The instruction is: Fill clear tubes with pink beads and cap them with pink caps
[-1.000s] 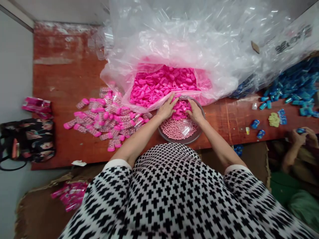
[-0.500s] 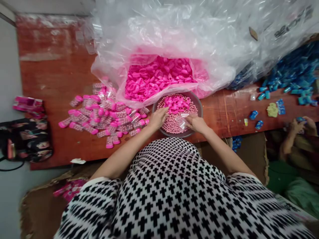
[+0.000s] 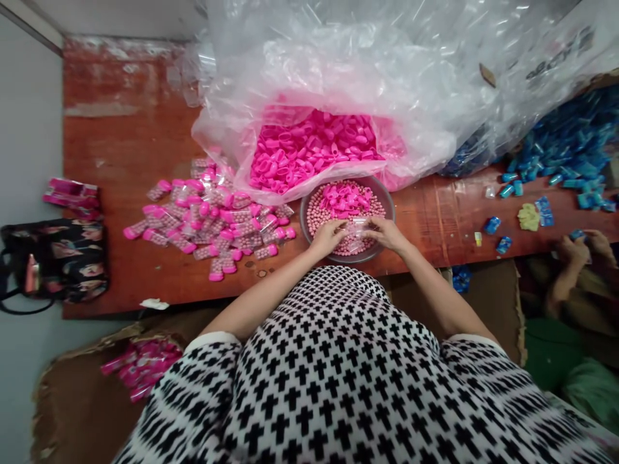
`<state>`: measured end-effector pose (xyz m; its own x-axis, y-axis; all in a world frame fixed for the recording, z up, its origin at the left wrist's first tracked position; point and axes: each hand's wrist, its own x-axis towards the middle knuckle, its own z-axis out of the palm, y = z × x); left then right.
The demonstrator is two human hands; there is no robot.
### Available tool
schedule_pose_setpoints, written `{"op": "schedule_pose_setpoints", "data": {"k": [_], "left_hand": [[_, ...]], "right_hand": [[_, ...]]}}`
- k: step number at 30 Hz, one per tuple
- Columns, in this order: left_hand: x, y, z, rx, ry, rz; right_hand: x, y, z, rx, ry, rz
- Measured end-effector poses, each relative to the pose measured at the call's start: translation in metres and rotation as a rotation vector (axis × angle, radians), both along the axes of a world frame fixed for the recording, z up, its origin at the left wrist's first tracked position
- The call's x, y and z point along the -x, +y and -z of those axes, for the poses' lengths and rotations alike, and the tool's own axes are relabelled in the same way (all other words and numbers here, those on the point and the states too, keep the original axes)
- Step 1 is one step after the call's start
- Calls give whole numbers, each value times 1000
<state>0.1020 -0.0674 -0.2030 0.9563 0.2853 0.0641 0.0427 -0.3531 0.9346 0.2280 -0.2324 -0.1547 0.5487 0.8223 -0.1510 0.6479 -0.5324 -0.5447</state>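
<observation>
A round grey bowl (image 3: 391, 207) is in front of me, holding small pink beads (image 3: 319, 209) and a heap of bright pink plastic caps (image 3: 344, 198). Just over the beads, a small clear plastic container (image 3: 358, 227) spans the gap between my hands. My left hand (image 3: 331, 236) pinches its left end, and my right hand (image 3: 387, 233) grips the right end. Whether beads are inside it or only show through from below, I cannot tell. Left of the bowl lies a pile of clear containers with pink caps (image 3: 213, 219), filled with pink beads.
Behind the bowl, a large plastic bag (image 3: 338, 71) gapes open over more pink caps. Blue pieces (image 3: 570, 142) are heaped at the right, near a co-worker's hands (image 3: 575, 248). A black patterned bag (image 3: 58, 258) sits at the left; cardboard boxes (image 3: 77, 399) stand below the table's edge.
My left hand has moved right, from the bowl's left side to the clear container, and now meets it. My right hand has risen slightly with the container. The view has shifted a little.
</observation>
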Motion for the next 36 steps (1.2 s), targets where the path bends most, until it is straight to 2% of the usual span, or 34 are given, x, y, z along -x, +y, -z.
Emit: {"op": "schedule_pose_setpoints", "data": {"k": [2, 4, 8, 11, 13, 15, 17, 20, 22, 25, 28, 30, 32, 34, 36], "left_hand": [[6, -2, -6, 88, -56, 18], [11, 0, -10, 105, -71, -31], [21, 21, -6, 84, -19, -256], [32, 38, 5, 122, 6, -319], [40, 43, 12, 164, 16, -318], [46, 43, 17, 215, 21, -330], [50, 41, 19, 252, 21, -358], [52, 38, 19, 255, 24, -395], [52, 37, 17, 216, 29, -387], [46, 32, 14, 142, 33, -317], [36, 24, 13, 144, 30, -236], [30, 21, 13, 202, 26, -210], [26, 20, 15, 282, 13, -202], [25, 21, 17, 343, -9, -187], [25, 24, 19, 387, -24, -159]], "right_hand": [[4, 3, 0, -93, 69, -18], [9, 12, 0, -110, 65, -74], [18, 43, -1, 77, -291, -185], [19, 70, 4, 225, -514, -350], [20, 83, 14, 312, -516, -470], [20, 90, 29, 368, -424, -543], [20, 89, 44, 341, -263, -509], [16, 79, 55, 247, -79, -356], [13, 71, 55, 151, 31, -252], [17, 65, 49, -112, 344, -97], [27, 63, 43, -284, 586, -9], [33, 62, 39, -307, 606, 35], [36, 60, 31, -304, 532, 56], [34, 57, 20, -296, 409, 11], [29, 56, 6, -280, 252, -102]]}}
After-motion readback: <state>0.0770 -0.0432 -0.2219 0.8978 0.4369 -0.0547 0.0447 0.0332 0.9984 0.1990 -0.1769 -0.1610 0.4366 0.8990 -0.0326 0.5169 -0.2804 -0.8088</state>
